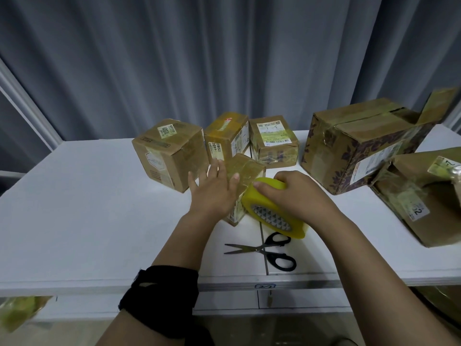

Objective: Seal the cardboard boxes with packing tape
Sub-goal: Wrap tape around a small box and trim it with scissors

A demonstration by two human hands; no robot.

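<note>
Steadies the small, probably light, slide-prone box [249, 169] from above with flat, released left grip [214, 193]; grasps stiff tape roll [270, 216] round its rim with right grip [291, 193].

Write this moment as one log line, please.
left hand: flat on small box | right hand: grips tape roll | scissors: on table

One head-worn wide-angle view is looking forward and down, sitting close over the white tabletop [87, 208], facing grey curtains [199, 58] behind.
</note>
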